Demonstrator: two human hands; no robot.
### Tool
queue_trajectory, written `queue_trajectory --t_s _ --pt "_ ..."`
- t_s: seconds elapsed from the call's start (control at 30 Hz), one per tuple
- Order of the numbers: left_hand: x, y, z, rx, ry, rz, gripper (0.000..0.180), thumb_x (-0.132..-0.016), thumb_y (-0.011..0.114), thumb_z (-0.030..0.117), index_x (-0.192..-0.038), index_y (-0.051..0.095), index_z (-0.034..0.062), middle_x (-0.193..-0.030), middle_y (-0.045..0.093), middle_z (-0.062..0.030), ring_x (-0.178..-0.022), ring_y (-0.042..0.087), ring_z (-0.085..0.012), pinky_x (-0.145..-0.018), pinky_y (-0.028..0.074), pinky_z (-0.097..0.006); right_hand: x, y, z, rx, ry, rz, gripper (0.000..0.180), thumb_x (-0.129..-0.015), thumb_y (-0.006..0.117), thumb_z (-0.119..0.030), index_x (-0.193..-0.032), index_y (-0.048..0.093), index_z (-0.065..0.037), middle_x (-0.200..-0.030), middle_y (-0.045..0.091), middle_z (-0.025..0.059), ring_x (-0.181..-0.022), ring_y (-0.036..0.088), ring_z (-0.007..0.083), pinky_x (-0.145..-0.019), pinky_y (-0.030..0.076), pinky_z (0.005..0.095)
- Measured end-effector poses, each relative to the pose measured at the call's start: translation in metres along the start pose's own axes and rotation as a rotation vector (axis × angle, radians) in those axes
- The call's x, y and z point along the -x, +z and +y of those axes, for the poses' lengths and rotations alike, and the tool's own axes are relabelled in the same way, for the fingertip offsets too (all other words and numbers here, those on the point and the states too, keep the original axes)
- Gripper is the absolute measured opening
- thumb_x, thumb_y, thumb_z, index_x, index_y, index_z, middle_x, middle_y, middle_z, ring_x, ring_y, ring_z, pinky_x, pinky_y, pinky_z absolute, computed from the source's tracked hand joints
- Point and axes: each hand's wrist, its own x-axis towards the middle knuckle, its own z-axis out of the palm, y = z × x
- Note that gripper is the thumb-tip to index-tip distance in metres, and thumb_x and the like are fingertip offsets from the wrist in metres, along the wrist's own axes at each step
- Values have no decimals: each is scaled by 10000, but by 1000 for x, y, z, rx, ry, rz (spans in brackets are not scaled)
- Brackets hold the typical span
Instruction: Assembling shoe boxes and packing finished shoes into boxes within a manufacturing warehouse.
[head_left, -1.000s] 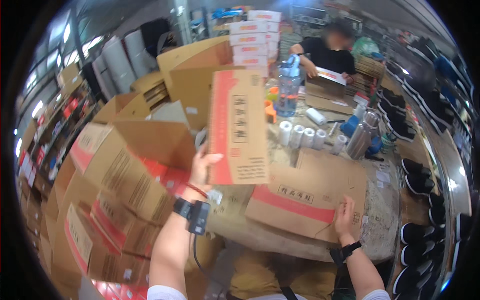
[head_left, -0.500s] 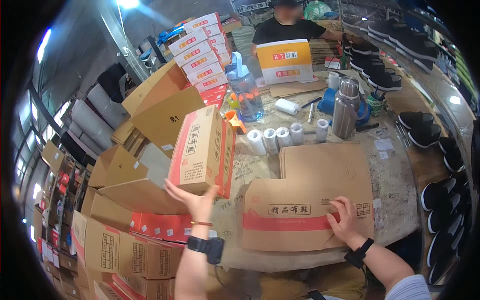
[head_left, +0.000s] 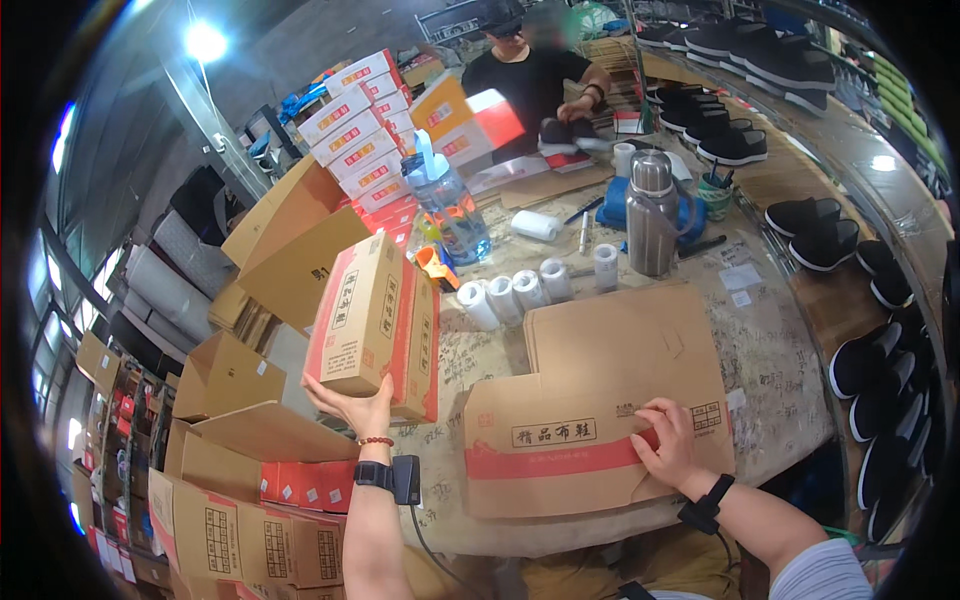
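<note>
My left hand (head_left: 352,407) holds up a folded brown cardboard box with red stripes (head_left: 375,325) by its lower edge, above the table's left side. A watch and a bead bracelet are on that wrist. My right hand (head_left: 668,446) rests flat on a flattened brown carton with a red band (head_left: 590,390) that lies on the table in front of me. The fingers press on the red band near its right end.
Rolls of tape (head_left: 512,295), a water jug (head_left: 450,210) and a steel flask (head_left: 652,215) stand behind the flat carton. A person in black (head_left: 530,75) works across the table. Stacked boxes (head_left: 250,500) fill the left; black shoes (head_left: 880,360) line the right.
My left hand has turned the box and lifted it more upright. My right hand has stayed on the flat carton. The view has tilted upward toward the person opposite.
</note>
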Motion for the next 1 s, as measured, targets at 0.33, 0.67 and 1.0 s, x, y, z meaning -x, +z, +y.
queue_trajectory --t_s 0.33,0.67,1.0 --pt "9 -6 -7 18 75 8 1250 -551 846 86 -1500 32 92 -1509 44 -230 -1399 128 -398 -1129 214 -517 3 -5 -2 7 -2 3 310 -756 690 -186 -1044 602 -113 -1098 536 77 -962 523 283 -833 402 396" --pt "112 -35 -2 93 38 -374 958 -738 780 188 -1458 181 -13 -1482 233 -227 -1391 204 -344 -1144 178 -462 13 -25 24 -860 433 224 278 -807 684 -127 -1051 585 -37 -1123 503 101 -934 547 181 -778 473 300" --pt "196 -98 24 236 -456 -789 689 -859 671 104 -1418 317 -88 -1324 526 -187 -1187 519 -224 -1006 410 -333 72 -97 22 74 333 -168 764 -684 826 -315 -1312 513 -14 -1413 385 227 -1285 412 388 -1041 374 434"
